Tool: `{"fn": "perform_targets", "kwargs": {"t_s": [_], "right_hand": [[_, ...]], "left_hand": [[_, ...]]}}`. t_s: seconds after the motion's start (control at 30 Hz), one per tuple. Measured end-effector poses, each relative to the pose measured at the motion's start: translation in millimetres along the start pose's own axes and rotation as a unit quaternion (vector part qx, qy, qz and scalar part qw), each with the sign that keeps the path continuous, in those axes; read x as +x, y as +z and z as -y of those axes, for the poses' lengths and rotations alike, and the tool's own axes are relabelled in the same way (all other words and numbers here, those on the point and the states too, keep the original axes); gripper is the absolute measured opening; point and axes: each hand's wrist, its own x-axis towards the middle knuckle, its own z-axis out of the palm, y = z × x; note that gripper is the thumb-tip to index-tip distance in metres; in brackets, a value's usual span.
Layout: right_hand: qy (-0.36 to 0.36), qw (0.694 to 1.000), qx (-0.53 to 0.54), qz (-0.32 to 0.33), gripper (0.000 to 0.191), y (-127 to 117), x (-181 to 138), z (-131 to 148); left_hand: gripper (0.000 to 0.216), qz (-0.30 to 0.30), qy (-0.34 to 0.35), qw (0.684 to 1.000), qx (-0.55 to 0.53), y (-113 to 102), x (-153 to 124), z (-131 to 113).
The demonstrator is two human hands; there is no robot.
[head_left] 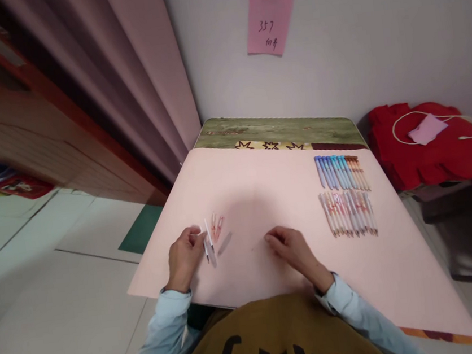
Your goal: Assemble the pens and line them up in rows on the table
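My left hand (185, 255) is over the left part of the pink sheet, with thumb and forefinger pinched at a thin white pen refill (206, 253) that has a dark tip. Just right of it is a second white refill (209, 234), beside a clear pen barrel (213, 258). Pink patterned pen parts (218, 227) lie behind these, and a small greyish piece (225, 243) lies to their right. My right hand (290, 246) hovers near the sheet's middle, fingers curled and thumb pressed to them; whatever they may hold is too small to see.
A row of blue and brown pens (340, 172) lies at the back right of the pink sheet (254, 186). Nearer me is a row of clear, pinkish pens (349, 213). A red cloth (438, 159) with a cord is right of the table; a curtain (147, 68) hangs left.
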Motion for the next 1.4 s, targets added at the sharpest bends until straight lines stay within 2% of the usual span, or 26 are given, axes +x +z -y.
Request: {"fn": "perform_targets", "kwargs": {"t_s": [0.07, 0.13, 0.17, 0.23, 0.3, 0.47, 0.57, 0.63, 0.67, 0.73, 0.77, 0.8, 0.87, 0.9, 0.93, 1.0, 1.03, 1.1, 1.17, 1.23, 1.4], "right_hand": [[-0.005, 0.978, -0.16, -0.131, 0.027, -36, -1, -8], [0.07, 0.922, -0.302, -0.23, 0.029, -71, -1, -19], [0.112, 0.895, -0.351, -0.252, 0.028, -86, -2, -24], [0.168, 0.861, -0.412, -0.248, 0.029, -109, -3, -31], [0.197, 0.846, -0.441, -0.226, 0.031, -119, -2, -34], [0.186, 0.833, -0.486, -0.187, 0.027, -118, 3, -26], [0.179, 0.834, -0.483, -0.197, 0.029, -117, 3, -18], [0.154, 0.862, -0.43, -0.221, 0.024, -113, 2, -12], [0.13, 0.89, -0.374, -0.228, 0.022, -109, 1, -10], [0.076, 0.959, -0.186, -0.199, 0.02, -92, -1, -2], [0.048, 0.985, -0.052, -0.156, 0.022, -80, -2, 2], [0.038, 0.99, 0.086, -0.101, 0.027, -65, -3, 7], [0.045, 0.957, 0.287, 0.019, 0.036, -33, -5, 17], [0.06, 0.929, 0.36, 0.061, 0.039, -18, -6, 23], [0.072, 0.9, 0.419, 0.098, 0.041, -4, -6, 27], [0.088, 0.851, 0.492, 0.162, 0.04, 17, -6, 35], [0.096, 0.833, 0.513, 0.184, 0.038, 23, -5, 37], [0.111, 0.811, 0.53, 0.223, 0.035, 29, -4, 39], [0.125, 0.793, 0.531, 0.27, 0.037, 29, -3, 38], [0.14, 0.775, 0.532, 0.311, 0.039, 28, 0, 36], [0.206, 0.728, 0.576, 0.308, 0.029, 25, 7, 33]], "left_hand": [[0.032, -0.001, -0.002, 1.0, -0.002, 0, 2, 2], [0.032, 0.004, -0.002, 1.0, -0.01, 0, 4, 3], [0.033, 0.009, -0.004, 1.0, -0.014, 0, 6, 3], [0.034, 0.017, -0.009, 1.0, -0.016, -1, 9, 2], [0.034, 0.026, -0.014, 1.0, -0.008, -1, 12, 0], [0.034, 0.051, -0.014, 0.999, 0.004, -3, 14, 2], [0.033, 0.048, -0.013, 0.999, 0.017, -7, 13, 7], [0.032, 0.043, -0.009, 0.998, 0.032, -10, 12, 8], [0.032, 0.039, -0.005, 0.998, 0.04, -12, 11, 7], [0.03, 0.016, 0.001, 0.999, 0.049, -15, 8, 0], [0.028, 0.002, 0.004, 0.999, 0.042, -15, 6, -7], [0.027, -0.011, 0.007, 1.0, 0.019, -14, 3, -15], [0.028, 0.007, 0.015, 0.994, -0.104, -8, -6, -35], [0.031, 0.05, 0.01, 0.977, -0.205, -3, -11, -47], [0.034, 0.118, -0.005, 0.944, -0.308, 2, -16, -58], [0.038, 0.248, -0.031, 0.841, -0.479, 13, -26, -77], [0.039, 0.279, -0.048, 0.796, -0.535, 17, -30, -85], [0.038, 0.306, -0.086, 0.734, -0.6, 23, -34, -94], [0.033, 0.299, -0.124, 0.704, -0.632, 25, -35, -99], [0.029, 0.29, -0.148, 0.689, -0.648, 25, -32, -100], [0.032, 0.287, -0.135, 0.683, -0.658, 21, -28, -99]]}}
